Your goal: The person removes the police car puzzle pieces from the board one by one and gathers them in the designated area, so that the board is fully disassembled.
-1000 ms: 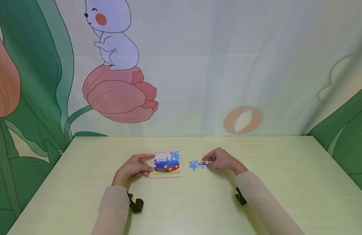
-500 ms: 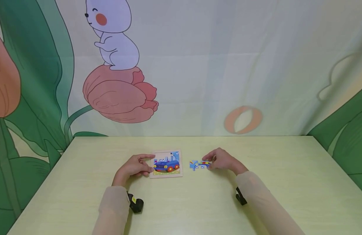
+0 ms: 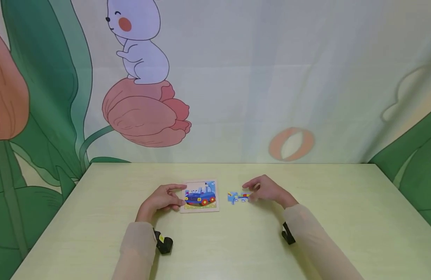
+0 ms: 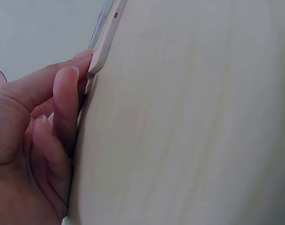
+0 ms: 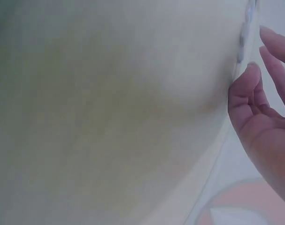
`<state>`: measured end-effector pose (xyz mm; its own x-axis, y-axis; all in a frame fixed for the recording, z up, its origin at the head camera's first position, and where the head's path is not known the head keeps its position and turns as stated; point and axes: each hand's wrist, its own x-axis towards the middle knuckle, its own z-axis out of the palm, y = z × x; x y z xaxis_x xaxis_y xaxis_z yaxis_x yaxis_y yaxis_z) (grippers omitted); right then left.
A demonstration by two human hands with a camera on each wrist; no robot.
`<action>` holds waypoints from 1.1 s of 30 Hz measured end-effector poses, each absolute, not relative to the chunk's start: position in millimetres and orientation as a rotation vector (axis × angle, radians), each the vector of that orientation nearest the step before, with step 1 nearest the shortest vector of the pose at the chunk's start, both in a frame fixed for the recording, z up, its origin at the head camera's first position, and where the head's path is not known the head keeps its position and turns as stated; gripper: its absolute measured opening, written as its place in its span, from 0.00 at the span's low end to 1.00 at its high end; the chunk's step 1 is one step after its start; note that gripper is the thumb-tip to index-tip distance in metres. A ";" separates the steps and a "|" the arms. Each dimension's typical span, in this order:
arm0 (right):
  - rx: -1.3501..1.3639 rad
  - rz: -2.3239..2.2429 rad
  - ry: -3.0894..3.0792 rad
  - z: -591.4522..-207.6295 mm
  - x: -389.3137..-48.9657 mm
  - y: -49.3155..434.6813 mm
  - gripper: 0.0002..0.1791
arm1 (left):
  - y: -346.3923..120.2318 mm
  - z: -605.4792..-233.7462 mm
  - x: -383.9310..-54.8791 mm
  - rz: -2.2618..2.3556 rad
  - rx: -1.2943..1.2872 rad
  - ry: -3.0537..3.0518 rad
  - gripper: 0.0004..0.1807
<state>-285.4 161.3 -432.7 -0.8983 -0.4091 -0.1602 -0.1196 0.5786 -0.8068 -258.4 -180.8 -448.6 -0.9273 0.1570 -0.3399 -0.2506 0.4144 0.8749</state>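
Note:
A wooden jigsaw puzzle with a blue car picture lies flat on the table, with a pale patch in its upper left. My left hand holds its left side, index finger along the upper corner and thumb on the lower corner; in the left wrist view, fingertips grip the corner of the puzzle board. To the right lie loose puzzle pieces, light blue with red and yellow. Over their right end hovers my right hand, thumb and index finger parted; in the right wrist view the fingertips stand apart beside the pieces.
The light wooden table extends around both hands. Behind it hangs a curtain printed with a rabbit, tulips and leaves. A black wrist camera sits below the left sleeve, another wrist camera below the right.
My right hand's index finger has lifted slightly off the loose pieces, and its grip on them has loosened. My left hand stays on the puzzle. The whole view has shifted a little.

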 end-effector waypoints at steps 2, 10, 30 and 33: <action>-0.436 -1.222 2.516 -431.2 -287.5 155.9 0.19 | -181.3 -448.3 -258.7 1.520 -0.086 2.309 0.29; -0.461 -1.244 2.515 -420.4 -291.5 113.4 0.18 | -183.2 -450.7 -259.2 1.521 -0.073 2.315 0.28; -0.438 -1.149 2.513 -425.6 -311.3 42.8 0.17 | -181.9 -452.4 -260.1 1.523 -0.100 2.311 0.27; -0.445 -1.059 2.519 -425.7 -314.2 40.4 0.18 | -182.6 -451.7 -261.0 1.517 -0.105 2.312 0.27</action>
